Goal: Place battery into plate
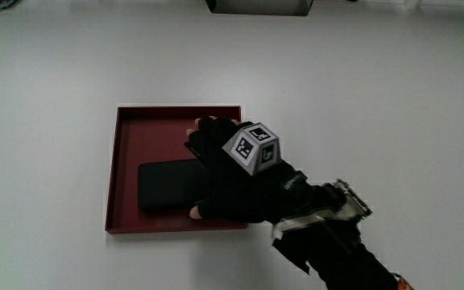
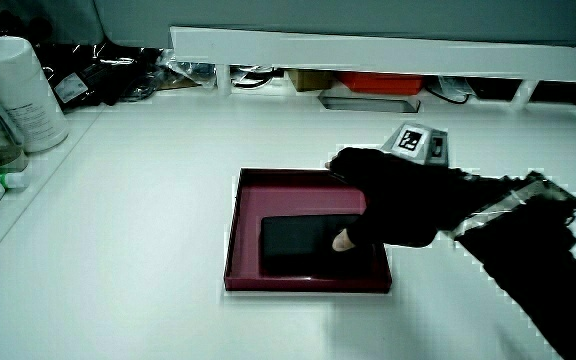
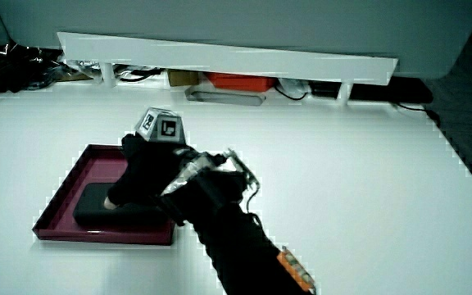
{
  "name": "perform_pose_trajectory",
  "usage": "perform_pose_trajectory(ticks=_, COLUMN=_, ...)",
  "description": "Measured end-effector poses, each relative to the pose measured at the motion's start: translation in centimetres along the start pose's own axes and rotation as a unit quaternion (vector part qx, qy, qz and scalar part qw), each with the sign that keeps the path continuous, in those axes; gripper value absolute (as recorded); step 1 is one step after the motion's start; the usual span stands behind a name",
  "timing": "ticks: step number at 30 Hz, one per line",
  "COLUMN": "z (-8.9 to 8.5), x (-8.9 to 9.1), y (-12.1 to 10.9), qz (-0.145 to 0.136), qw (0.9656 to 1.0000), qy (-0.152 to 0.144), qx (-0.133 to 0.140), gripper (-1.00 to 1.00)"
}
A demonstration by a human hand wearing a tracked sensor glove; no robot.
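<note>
Hand [image 1: 236, 173] over plate [image 1: 127, 121] | battery [image 1: 167, 187] partly hidden | grip unclear

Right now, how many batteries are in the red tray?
1: a flat black battery lies inside the red tray, partly under the hand; the hand could hide more.

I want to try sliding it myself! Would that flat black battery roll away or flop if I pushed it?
Probably not. The battery looks like a flat slab lying on its broad face in the red plate, so it should slide, not roll or tip. Its straight edges suggest it is stiff. The plate's raised rim would likely stop it. The hand covers one end.
</note>
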Motion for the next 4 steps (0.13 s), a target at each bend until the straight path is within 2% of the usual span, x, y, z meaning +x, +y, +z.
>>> perform_pose_trajectory(ticks=1, z=0.4, x=0.3, y=-0.7, qz=-0.002, qw=0.9998, qy=-0.019, qx=0.002, gripper=-1.00)
perform_pose_trajectory(ticks=4, z=2.0, x=0.8, y=-2.8, qz=0.018, qw=0.9997, qy=0.002, qx=0.015, gripper=-1.00)
